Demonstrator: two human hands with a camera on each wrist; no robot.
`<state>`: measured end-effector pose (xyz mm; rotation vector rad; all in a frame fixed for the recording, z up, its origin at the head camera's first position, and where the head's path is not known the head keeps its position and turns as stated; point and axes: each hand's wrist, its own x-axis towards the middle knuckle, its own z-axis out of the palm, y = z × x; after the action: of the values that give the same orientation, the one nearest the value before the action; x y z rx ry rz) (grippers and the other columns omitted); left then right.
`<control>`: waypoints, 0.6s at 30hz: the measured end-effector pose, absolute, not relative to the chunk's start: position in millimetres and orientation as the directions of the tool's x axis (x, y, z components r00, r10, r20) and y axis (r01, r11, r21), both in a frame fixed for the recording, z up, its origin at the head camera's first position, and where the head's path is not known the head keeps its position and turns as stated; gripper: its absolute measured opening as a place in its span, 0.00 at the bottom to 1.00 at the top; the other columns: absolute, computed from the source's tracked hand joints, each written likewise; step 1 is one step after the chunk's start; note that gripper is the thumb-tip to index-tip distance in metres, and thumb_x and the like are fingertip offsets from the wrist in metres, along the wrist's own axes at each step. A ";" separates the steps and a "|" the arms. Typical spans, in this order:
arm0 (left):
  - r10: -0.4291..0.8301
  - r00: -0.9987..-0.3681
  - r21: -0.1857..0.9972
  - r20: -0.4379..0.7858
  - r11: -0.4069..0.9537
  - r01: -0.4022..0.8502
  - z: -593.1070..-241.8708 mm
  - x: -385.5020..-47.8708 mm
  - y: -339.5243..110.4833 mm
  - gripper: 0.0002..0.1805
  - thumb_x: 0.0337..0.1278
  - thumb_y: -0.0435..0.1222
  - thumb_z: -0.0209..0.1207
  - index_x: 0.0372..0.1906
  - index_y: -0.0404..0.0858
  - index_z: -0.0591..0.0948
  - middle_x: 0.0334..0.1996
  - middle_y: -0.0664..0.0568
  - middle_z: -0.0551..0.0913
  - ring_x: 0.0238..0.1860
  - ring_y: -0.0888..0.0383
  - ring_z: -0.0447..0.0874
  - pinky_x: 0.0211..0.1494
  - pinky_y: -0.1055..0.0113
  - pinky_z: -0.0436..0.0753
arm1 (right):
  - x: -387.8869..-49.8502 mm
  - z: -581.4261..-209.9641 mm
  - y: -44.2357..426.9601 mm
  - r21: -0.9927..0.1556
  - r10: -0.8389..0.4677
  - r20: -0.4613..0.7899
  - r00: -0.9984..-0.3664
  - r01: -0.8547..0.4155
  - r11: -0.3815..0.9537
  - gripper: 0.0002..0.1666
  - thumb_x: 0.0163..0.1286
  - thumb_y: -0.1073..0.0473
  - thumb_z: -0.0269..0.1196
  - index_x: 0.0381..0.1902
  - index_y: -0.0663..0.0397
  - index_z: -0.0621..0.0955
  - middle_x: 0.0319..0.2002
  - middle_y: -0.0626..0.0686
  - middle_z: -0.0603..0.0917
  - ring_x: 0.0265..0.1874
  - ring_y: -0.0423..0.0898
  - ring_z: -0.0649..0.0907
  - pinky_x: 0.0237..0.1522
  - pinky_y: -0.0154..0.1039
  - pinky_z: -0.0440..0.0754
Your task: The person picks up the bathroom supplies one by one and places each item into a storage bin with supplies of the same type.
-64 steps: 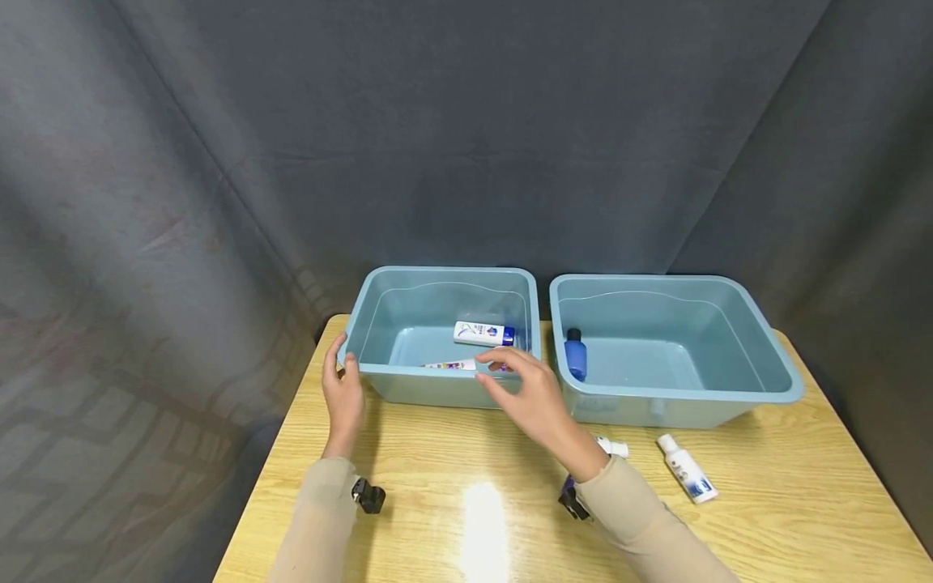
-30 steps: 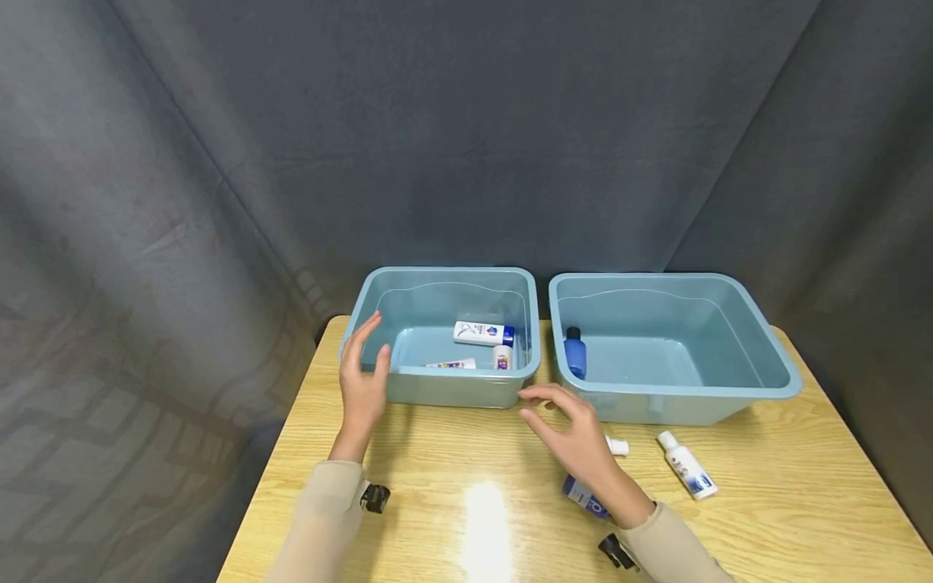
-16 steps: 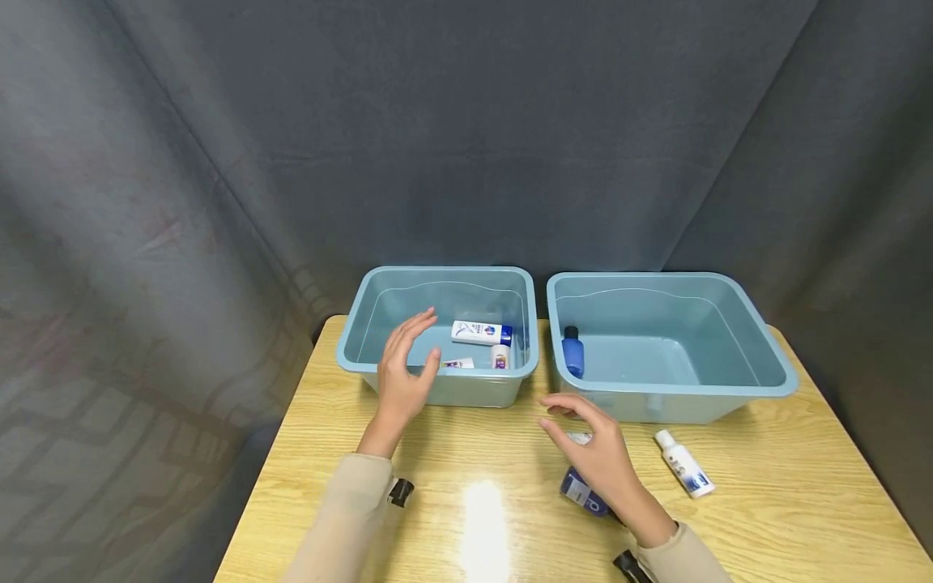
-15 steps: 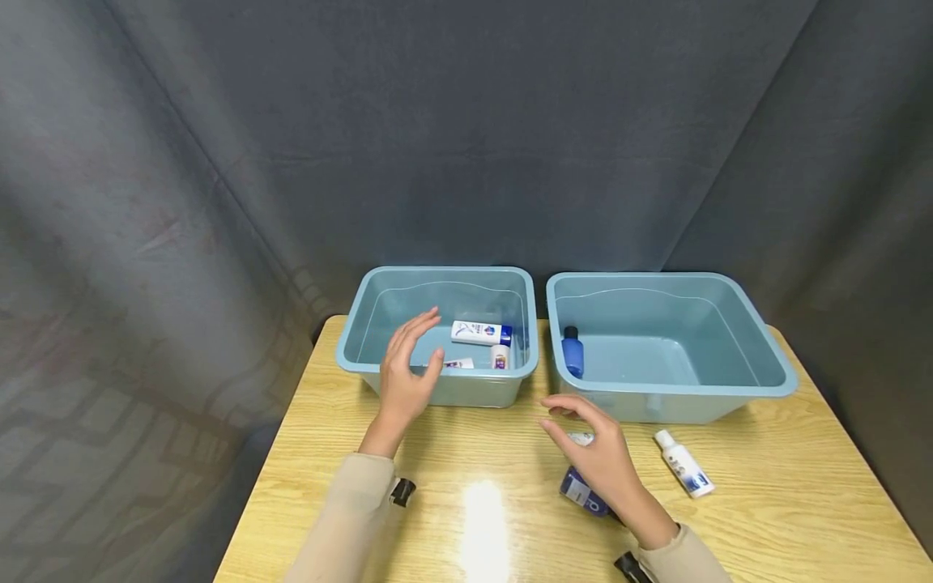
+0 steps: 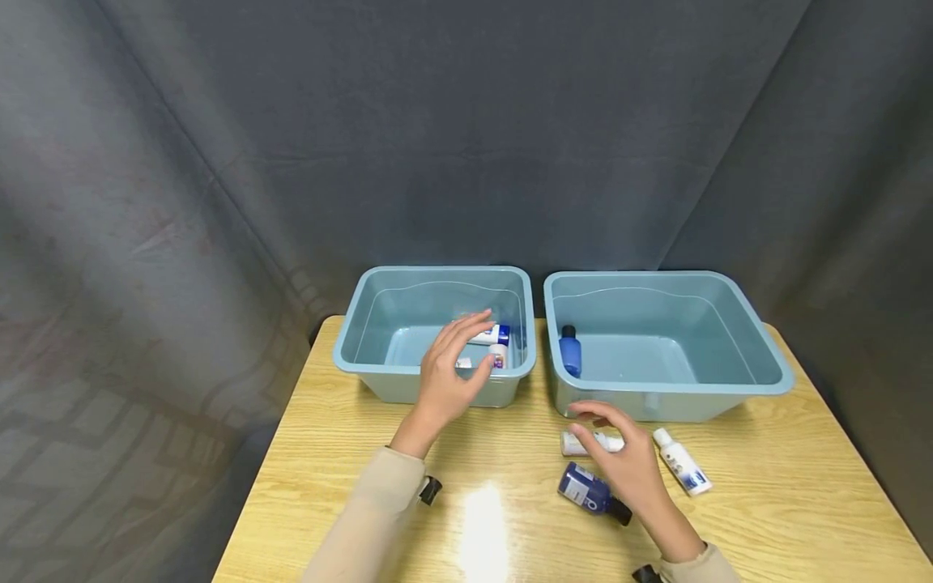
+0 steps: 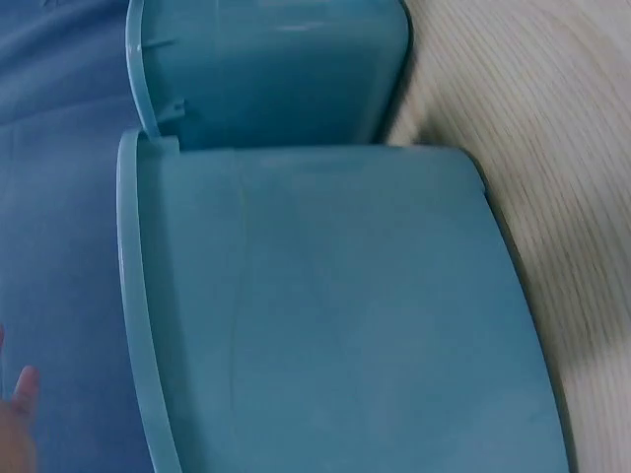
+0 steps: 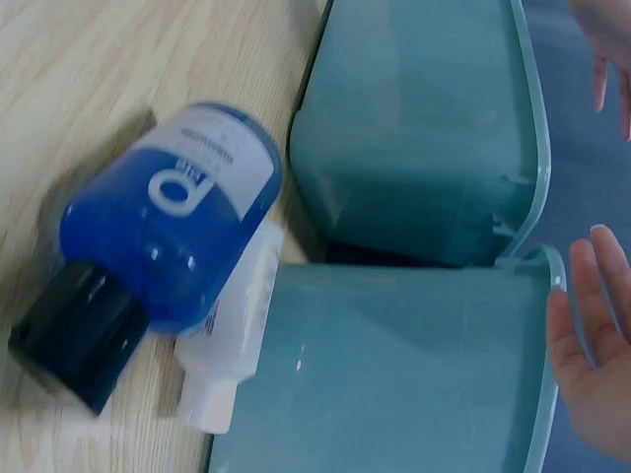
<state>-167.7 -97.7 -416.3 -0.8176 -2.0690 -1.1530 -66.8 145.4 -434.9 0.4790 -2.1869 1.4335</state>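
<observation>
My left hand [image 5: 448, 376] hovers over the front rim of the left blue bin [image 5: 372, 279], fingers spread and slightly bent, holding nothing. Behind it, partly hidden, lie a white bottle with a blue cap [image 5: 497, 334] and a white-capped container [image 5: 499, 355]. My right hand [image 5: 625, 453] is above the table, thumb and fingers apart, with nothing between them. Below and around it lie a white bottle [image 5: 576, 444], partly covered by the thumb, and a dark blue bottle with a black cap [image 5: 583, 490]. To its right is another white bottle [image 5: 683, 463].
The right blue bin [image 5: 758, 380] stands beside the left one, a narrow gap between them. A blue bottle with a black cap [image 5: 571, 356] leans inside its left end. Both bins stand at the back of the wooden table [image 5: 328, 494], before a grey curtain [image 5: 466, 146].
My left hand has left the left bin's left front corner and moved right along its front. My right hand has drawn back from that bin, rightward, exposing the bottles on the table.
</observation>
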 end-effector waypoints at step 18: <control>0.530 -0.685 0.454 0.500 0.513 0.728 -413.4 -168.4 -54.4 0.24 0.63 0.46 0.63 0.63 0.47 0.78 0.70 0.55 0.71 0.71 0.55 0.65 0.73 0.59 0.62 | -67.7 -475.4 188.5 -0.734 -0.064 0.534 -0.843 -0.500 0.460 0.25 0.54 0.79 0.70 0.50 0.60 0.84 0.43 0.53 0.87 0.41 0.40 0.82 0.46 0.26 0.76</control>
<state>-168.4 -54.4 -413.4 -1.0545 -2.4603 -0.9461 -67.7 188.5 -475.4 0.4723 -2.2789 1.3559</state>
